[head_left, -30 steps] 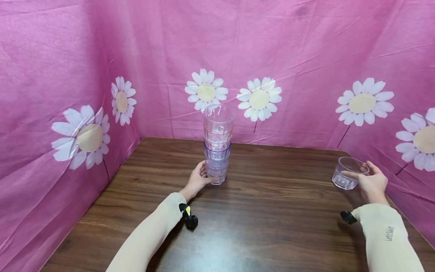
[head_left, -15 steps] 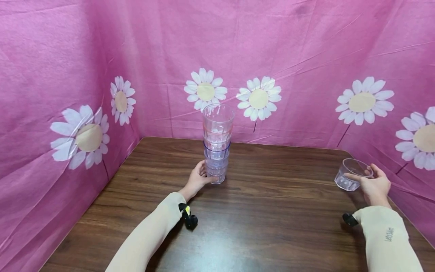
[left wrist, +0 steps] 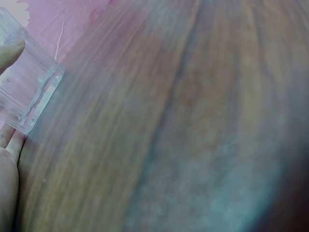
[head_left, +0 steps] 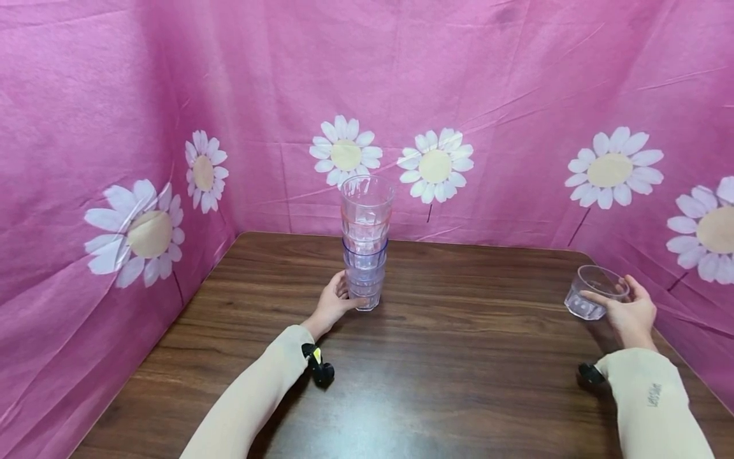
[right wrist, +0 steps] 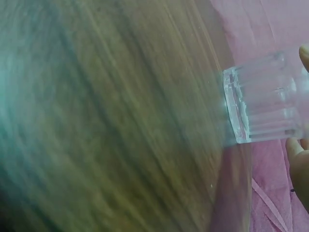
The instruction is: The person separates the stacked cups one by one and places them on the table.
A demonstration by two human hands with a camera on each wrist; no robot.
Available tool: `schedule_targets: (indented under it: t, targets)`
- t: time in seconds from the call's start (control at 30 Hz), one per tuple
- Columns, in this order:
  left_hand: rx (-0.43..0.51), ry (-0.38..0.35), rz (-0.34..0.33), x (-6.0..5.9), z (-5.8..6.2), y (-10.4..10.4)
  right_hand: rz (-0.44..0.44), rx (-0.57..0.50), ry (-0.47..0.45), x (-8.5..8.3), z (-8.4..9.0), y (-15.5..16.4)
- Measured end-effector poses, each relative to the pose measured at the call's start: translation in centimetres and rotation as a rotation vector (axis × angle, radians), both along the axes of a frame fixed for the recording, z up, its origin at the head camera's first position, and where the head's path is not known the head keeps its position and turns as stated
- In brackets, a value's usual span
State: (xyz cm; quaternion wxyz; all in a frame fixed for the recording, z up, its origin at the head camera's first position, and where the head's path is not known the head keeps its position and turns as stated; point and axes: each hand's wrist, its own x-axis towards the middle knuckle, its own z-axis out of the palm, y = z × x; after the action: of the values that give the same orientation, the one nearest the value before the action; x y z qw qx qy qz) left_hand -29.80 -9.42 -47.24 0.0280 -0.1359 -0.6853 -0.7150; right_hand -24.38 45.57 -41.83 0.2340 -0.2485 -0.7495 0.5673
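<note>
A stack of several clear plastic cups [head_left: 367, 239] stands upright on the dark wooden table [head_left: 447, 370], near the back middle. My left hand [head_left: 334, 305] grips the bottom cup of the stack [left wrist: 26, 94] from the left side. At the table's right edge my right hand [head_left: 629, 312] holds a single clear cup [head_left: 593, 292] by its side, tilted and lifted just off the wood. In the right wrist view that cup [right wrist: 263, 108] shows its thick ridged base, with fingertips [right wrist: 297, 154] at its far side.
Pink cloth with white daisies [head_left: 436, 162] walls the table on the left, back and right. Small black camera mounts sit at both wrists [head_left: 320, 368]. The right cup is close to the right cloth wall.
My right hand has lifted the single cup slightly and shifted it a little to the right. The left hand and the stack have not moved.
</note>
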Motion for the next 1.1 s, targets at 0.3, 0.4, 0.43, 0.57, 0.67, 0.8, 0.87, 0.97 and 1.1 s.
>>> schedule_targets:
  t: [0.3, 0.4, 0.43, 0.57, 0.67, 0.8, 0.87, 0.97, 1.1]
  targets:
    - [0.011, 0.000, -0.027, 1.0, 1.5, 0.1, 0.105, -0.066, 0.105, 0.8, 0.2, 0.6]
    - [-0.002, 0.022, -0.028, 2.0, 2.7, 0.2, 0.080, -0.074, 0.135, 0.7, 0.9, 0.7]
    - [-0.006, 0.028, -0.029, 2.2, 3.0, 0.2, 0.074, -0.089, 0.153, 0.7, 1.2, 0.7]
    - [-0.008, 0.021, -0.026, 1.7, 2.5, 0.2, 0.080, -0.167, 0.231, 0.6, 2.4, 0.5]
    - [-0.002, 0.006, -0.025, 0.7, 1.4, 0.1, 0.083, -0.208, 0.281, 0.5, 3.4, 0.2]
    - [-0.005, 0.017, -0.017, 0.0, 0.3, 0.1, 0.101, -0.222, 0.324, 0.5, 4.6, -0.5]
    - [-0.005, 0.017, -0.011, 0.0, 0.2, 0.1, 0.120, -0.219, 0.331, 0.4, 5.2, -0.9]
    - [0.008, 0.009, -0.007, 0.1, 0.1, 0.0, 0.148, -0.213, 0.342, 0.1, 5.9, -1.6]
    - [0.010, 0.012, -0.006, 0.0, 0.0, 0.0, 0.194, -0.160, 0.363, -0.5, 6.6, -2.8]
